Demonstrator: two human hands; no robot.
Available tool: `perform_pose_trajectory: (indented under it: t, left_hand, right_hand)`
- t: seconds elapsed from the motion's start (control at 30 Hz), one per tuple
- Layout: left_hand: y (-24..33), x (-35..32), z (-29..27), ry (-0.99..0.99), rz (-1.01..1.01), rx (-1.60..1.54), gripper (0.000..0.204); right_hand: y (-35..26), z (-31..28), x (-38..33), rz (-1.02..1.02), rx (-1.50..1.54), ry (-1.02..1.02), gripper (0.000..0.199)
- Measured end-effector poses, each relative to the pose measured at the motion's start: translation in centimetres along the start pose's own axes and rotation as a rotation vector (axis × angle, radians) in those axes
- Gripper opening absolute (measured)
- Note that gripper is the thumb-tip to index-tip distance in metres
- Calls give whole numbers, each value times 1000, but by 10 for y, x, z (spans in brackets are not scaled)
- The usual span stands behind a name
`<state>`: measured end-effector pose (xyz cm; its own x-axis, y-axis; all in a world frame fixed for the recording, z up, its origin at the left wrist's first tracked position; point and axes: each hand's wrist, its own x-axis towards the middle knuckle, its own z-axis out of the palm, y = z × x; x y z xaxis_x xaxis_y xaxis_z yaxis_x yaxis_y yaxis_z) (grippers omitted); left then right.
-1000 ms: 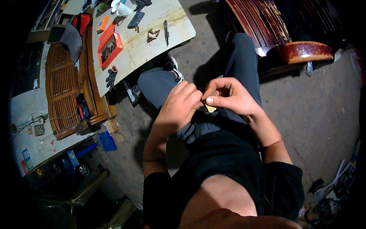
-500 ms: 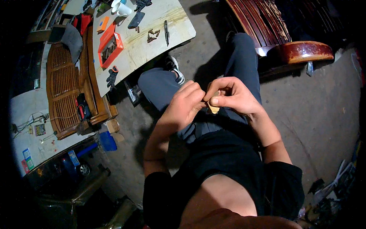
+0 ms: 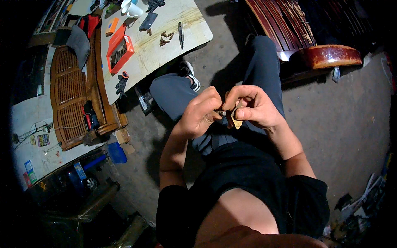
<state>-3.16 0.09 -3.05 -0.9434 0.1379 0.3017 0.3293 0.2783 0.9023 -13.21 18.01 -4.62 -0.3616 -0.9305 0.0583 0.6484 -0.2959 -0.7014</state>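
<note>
Above my lap, my left hand (image 3: 199, 112) pinches a small dark brown peg-like piece (image 3: 222, 113), its round end showing past the fingertips. Close beside it, my right hand (image 3: 258, 108) is closed on a small yellowish folded scrap (image 3: 237, 122), held between thumb and fingers; its material is too small to tell. The right index finger comes right up to the brown piece, and I cannot tell whether it touches. Similar brown pieces (image 3: 166, 38) lie loose on the white table (image 3: 153, 56), near a black utility knife (image 3: 180, 35).
An open red box (image 3: 130, 47) of brown pieces stands on the table, with an orange box (image 3: 111, 26), a dark phone-like slab (image 3: 148, 21), white cups (image 3: 132, 10) and a dark glove (image 3: 121, 84). Wooden slatted furniture stands left (image 3: 68, 97) and far right (image 3: 328, 57).
My hands have drawn slightly apart. The brown piece's end now shows at the left fingertips, and the yellowish scrap sits a little lower and further right.
</note>
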Motion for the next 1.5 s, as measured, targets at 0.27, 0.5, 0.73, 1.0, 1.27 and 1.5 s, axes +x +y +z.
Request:
perform_pose_trajectory:
  t: [0.27, 0.5, 0.73, 1.0, 1.27, 1.5]
  left_hand:
    - [0, 1, -2, 4, -7, 56, 26]
    - [5, 4, -4, -21, -79, 177, 20]
    - [10, 5, -5, -27, -51, 635, 14]
    - [17, 2, 0, 30, -147, 214, 23]
    - [8, -4, 3, 66, -149, 154, 40]
    - [15, -4, 2, 122, -172, 245, 31]
  right_hand:
    - [1, 1, 1, 27, -51, 42, 24]
    - [2, 2, 1, 28, -208, 120, 20]
    - [10, -3, 7, 102, -167, 182, 18]
    - [19, -9, 6, 8, 183, 141, 32]
    - [21, -11, 6, 2, 219, 122, 24]
    - [24, -10, 7, -52, 151, 137, 23]
